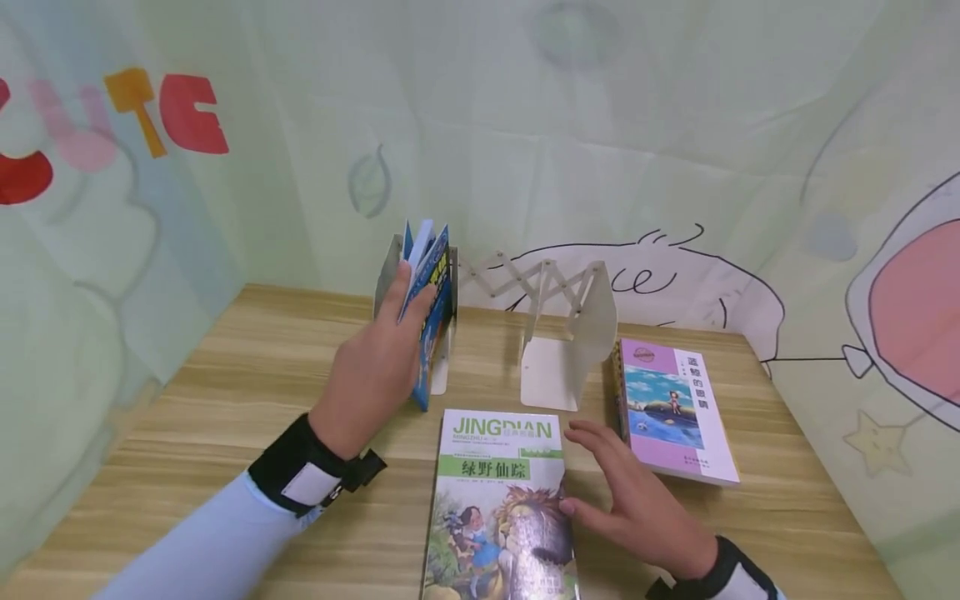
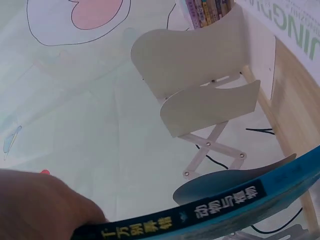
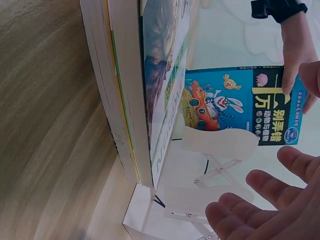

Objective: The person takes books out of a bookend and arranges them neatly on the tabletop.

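My left hand point(image 1: 375, 379) grips a thin blue picture book point(image 1: 437, 287) by its top and near side, holding it upright in the left section of a white metal expanding bookend point(image 1: 596, 325). In the left wrist view the book's dark spine point(image 2: 225, 202) is visible; the right wrist view shows its front cover point(image 3: 217, 100) with a rabbit in a red car. My right hand point(image 1: 645, 508), fingers spread and relaxed, is by the right edge of a book with a lion and girl cover point(image 1: 502, 508). From the side, this lies atop other thick books point(image 3: 127, 80).
A pink-purple book point(image 1: 675, 417) lies at the right, with several spines point(image 2: 207, 12) showing beneath it. The bookend's crossed lattice bars point(image 1: 517, 279) link its plates. Behind the wooden table point(image 1: 225, 400) hangs a printed cloth point(image 1: 487, 150).
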Demonstrator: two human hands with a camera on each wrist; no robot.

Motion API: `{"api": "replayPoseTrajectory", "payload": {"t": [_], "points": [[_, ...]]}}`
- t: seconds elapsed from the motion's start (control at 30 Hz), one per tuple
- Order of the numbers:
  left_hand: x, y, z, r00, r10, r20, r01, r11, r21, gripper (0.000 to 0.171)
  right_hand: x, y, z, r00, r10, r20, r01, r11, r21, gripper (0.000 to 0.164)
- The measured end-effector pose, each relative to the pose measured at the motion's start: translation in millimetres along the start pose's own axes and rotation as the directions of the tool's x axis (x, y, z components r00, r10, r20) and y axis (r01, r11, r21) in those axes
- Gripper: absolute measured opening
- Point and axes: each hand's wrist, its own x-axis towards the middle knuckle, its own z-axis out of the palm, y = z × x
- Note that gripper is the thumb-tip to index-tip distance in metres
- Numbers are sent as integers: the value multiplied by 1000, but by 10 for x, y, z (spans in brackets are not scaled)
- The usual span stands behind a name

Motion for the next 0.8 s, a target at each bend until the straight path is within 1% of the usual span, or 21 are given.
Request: {"api": "replayPoseTrajectory", "payload": {"t": [0.1,0.23,0.37,0.43,0.53,0.63,0.73,0.8], "points": [[-86,12,9,999,22,-44,-23,999,-40,54,-13,6,-14,1000,2,1,-2,1000,7,74],[-232,-31,-5,996,5,-83,-16,993,-120,53,-33,1,-26,1000,5,4,-5,1000,22,72],[-336,-103,-35,991,-14,-132,-6,989,-147,47,-40,14,-23,1000,-2,2,2,1000,22,71],[-371,-125,-72,987,-2,-160,-21,989,-147,46,-42,24,-20,1000,-11,1,11,1000,14,71],[-406,-121,-169,982,27,-186,-54,988,-144,50,-43,41,-29,1000,-11,2,11,1000,9,71],[-434,-86,-303,976,54,-211,-83,988,-133,55,-51,55,-39,1000,1,4,-1,1000,11,70],[-463,-22,-476,975,46,-217,-83,983,-161,53,-62,63,-41,1000,25,11,-26,1000,18,70],[-479,34,-585,972,42,-232,-91,975,-202,49,-65,66,-38,999,40,11,-40,999,32,71]]}}
